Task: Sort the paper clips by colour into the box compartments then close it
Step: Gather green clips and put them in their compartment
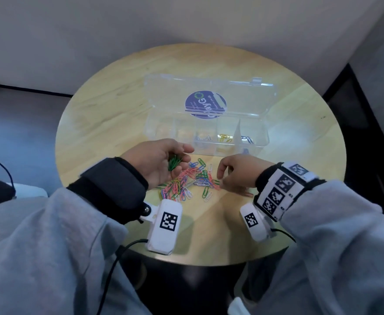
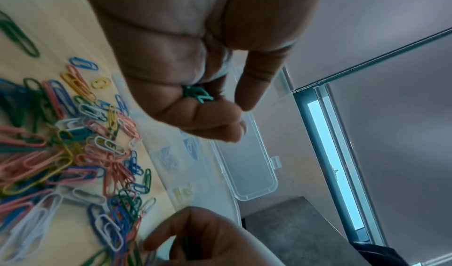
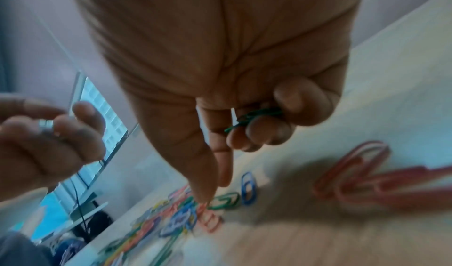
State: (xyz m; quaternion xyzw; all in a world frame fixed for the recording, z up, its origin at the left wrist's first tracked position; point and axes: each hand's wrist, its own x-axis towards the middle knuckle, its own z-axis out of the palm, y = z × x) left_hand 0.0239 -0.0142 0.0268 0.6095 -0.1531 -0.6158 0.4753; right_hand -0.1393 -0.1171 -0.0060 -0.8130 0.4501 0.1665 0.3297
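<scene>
While most clips remain loose, sorting looks barely begun.
Head: box [image 1: 205,123] open on the table [image 1: 100,114]; few white, yellow and blue clips sit in separate compartments; pile [image 1: 189,180] lies before it.
Left wrist: left hand [image 2: 186,88] cupped, fingers curled round green clips [image 2: 198,96] (a small bunch).
Right wrist: right hand [image 3: 234,104] has forefinger down on the pile, other fingers curled round green clips too.
Left: most colours, then closing.
</scene>
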